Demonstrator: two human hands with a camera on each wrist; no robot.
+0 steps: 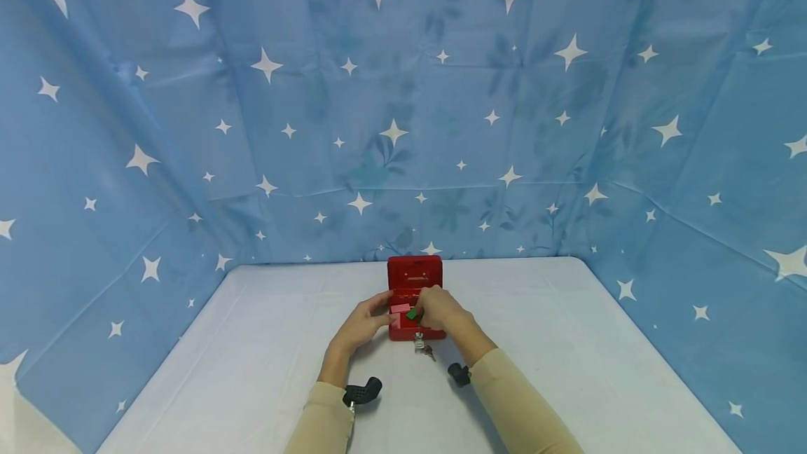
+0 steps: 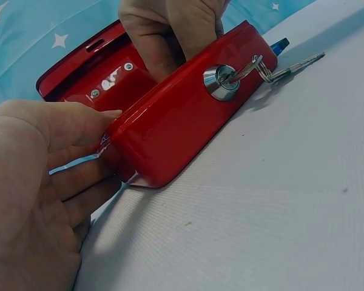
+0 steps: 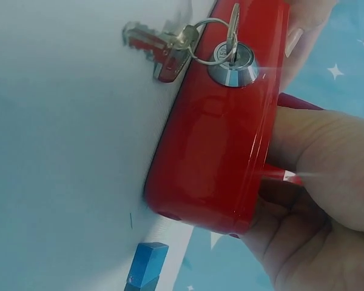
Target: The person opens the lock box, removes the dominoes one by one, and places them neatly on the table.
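Fingers of the left hand are spread loosely and rest against the left end of one red box, while those of the right hand bend down inside it, their tips beside a green block; whether they pinch it, I cannot tell. The box stands upright on the white table, its long axis running left to right and its front wall facing the person, with the lid raised at the back. Three blocks are visible in it, one green and two pink: the green one slants, one pink block lies lengthwise left to right, and the other pink block sits along the left wall, partly covered by the thumb. One round silver lock is set in the front wall, with one key in it and a second key hanging from the ring. Near the right end of the box, outside it, is a blue block, cut off by the right wrist view's edge.
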